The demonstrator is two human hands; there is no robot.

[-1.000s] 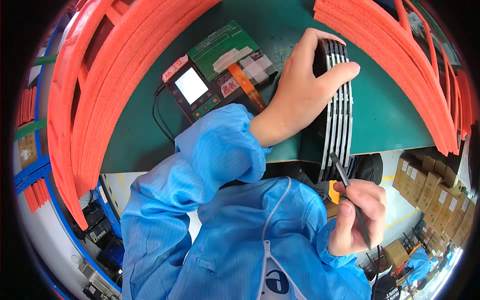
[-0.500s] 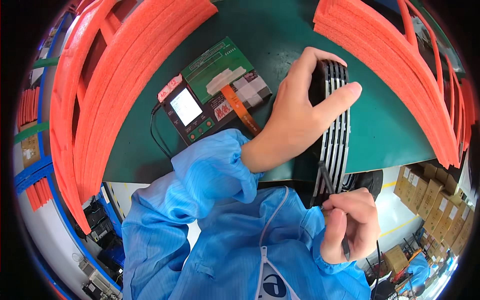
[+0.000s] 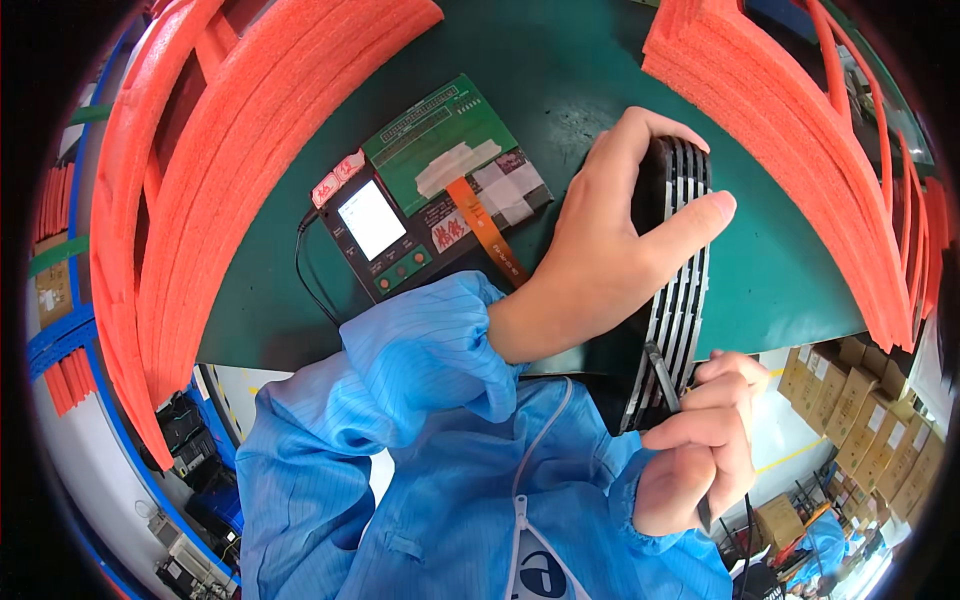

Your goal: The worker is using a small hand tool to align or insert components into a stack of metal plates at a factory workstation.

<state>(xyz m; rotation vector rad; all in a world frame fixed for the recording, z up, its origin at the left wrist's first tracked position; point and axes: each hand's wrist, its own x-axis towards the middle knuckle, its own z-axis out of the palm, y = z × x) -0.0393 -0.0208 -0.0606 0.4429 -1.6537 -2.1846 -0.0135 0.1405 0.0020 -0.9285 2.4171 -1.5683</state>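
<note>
My left hand point(image 3: 610, 240) is closed around a stack of thin black panels point(image 3: 690, 265) with pale edges, held on edge at the table's front, fingers over the far end and thumb across the edges. My right hand point(image 3: 705, 440) grips a slim dark grey stick-like tool point(image 3: 660, 375). Its upper end lies against the near part of the stack's edges, and a narrow tip shows below the fist. Whether that tool is tweezers or a pry stick I cannot make out. The stack's far side is hidden behind my left hand.
Left of my hand, a tester with a lit screen point(image 3: 373, 220), a green circuit board point(image 3: 440, 140) and an orange ribbon cable point(image 3: 487, 235) sits on the green table point(image 3: 560, 70). Red foam racks point(image 3: 260, 180) curve along both sides. Cardboard boxes point(image 3: 880, 420) stand at right.
The stack and my left hand sit slightly lower and further right in the picture. My right hand's fingers have shifted on the tool, with the index finger raised closer to the stack.
</note>
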